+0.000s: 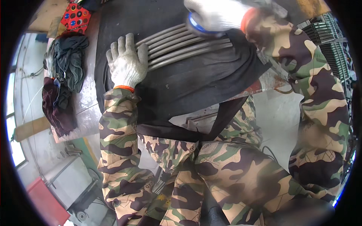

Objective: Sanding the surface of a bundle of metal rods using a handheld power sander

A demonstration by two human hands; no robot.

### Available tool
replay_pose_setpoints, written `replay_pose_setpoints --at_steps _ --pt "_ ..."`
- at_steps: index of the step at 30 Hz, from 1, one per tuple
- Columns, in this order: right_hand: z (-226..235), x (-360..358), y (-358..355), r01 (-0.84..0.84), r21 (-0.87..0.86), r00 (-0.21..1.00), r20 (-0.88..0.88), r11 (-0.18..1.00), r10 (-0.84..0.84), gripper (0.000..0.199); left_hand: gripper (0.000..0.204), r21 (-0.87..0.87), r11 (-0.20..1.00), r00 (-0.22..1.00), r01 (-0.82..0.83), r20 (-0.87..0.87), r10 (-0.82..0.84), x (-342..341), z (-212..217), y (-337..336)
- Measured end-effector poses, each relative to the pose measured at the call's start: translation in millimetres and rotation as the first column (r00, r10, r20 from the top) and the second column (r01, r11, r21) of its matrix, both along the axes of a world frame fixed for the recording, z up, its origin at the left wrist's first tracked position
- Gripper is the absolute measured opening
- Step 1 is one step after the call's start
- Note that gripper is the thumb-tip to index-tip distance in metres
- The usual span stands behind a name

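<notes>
Several slim grey metal rods (169,46) lie side by side on a black cloth (181,86) spread over the table. Across their left ends rests my left hand (128,64), in a whitish knit glove, its fingers stretched and apart. My right hand (218,13), also gloved and a little blurred, is over the far right part of the rods. Its fingers are closed over a round thing with a blue rim (200,25); the exact kind cannot be made out. That thing sits on or just above the rods and hides part of them.
Crumpled dark clothes or rags (68,64) lie at the table's left edge, with a red patterned box (76,17) beyond. Many stacked metal rods (333,52) stand at the far right. A grey cabinet-like unit (69,180) and a red panel (47,201) are at lower left.
</notes>
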State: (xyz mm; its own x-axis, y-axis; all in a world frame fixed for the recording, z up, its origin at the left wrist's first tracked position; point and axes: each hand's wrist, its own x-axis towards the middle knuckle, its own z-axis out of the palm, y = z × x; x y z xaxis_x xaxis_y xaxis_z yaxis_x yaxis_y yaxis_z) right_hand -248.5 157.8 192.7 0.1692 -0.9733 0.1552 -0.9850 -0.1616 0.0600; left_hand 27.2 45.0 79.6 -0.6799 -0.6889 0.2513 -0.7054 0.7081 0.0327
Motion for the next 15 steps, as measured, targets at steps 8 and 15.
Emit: replay_pose_setpoints --at_steps 8,15 --pt "-17 -11 14 0.019 0.058 0.998 -0.063 0.998 -0.015 0.024 0.06 -0.094 0.993 0.997 0.064 -0.038 -0.068 2 -9 8" --pt "-21 -3 36 -0.094 0.089 0.996 0.009 0.992 0.094 0.029 0.059 -0.195 0.977 0.991 0.087 -0.081 -0.105 8 -9 21"
